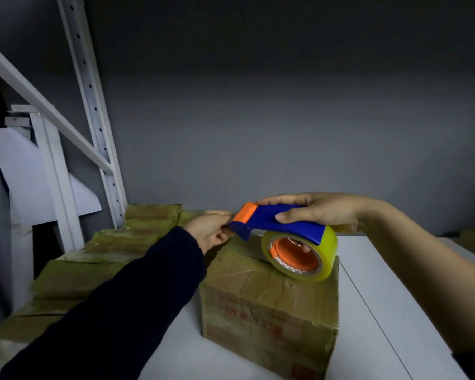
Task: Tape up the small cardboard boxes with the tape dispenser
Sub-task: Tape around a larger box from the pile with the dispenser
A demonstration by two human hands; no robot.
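Two hands busy on one small cardboard box in the lower middle of the frame. Sitting on the white bench with top flaps folded shut, so ready for tape.

Right hand wrapped over the blue handle of the tape dispenser, thumb on the near side and the other fingers curled over the far side. Held tight like that to steer it and press it down. Yellow tape roll resting on top of the box, a bit right of the middle, close to the spot for taping.

Left hand, in a dark sleeve, reaching to the orange front end of the dispenser. Fingers pinched together there, most likely on the loose tape end, to pull it out and stick it down at the far edge of the box. Hard to see the tape itself, being so thin and clear. Looks like the very start of a strip, not yet laid across the top.

More boxes stacked at the left of the frame, shiny with tape, likely done and put out of the way. White metal rack standing behind them in the upper left.
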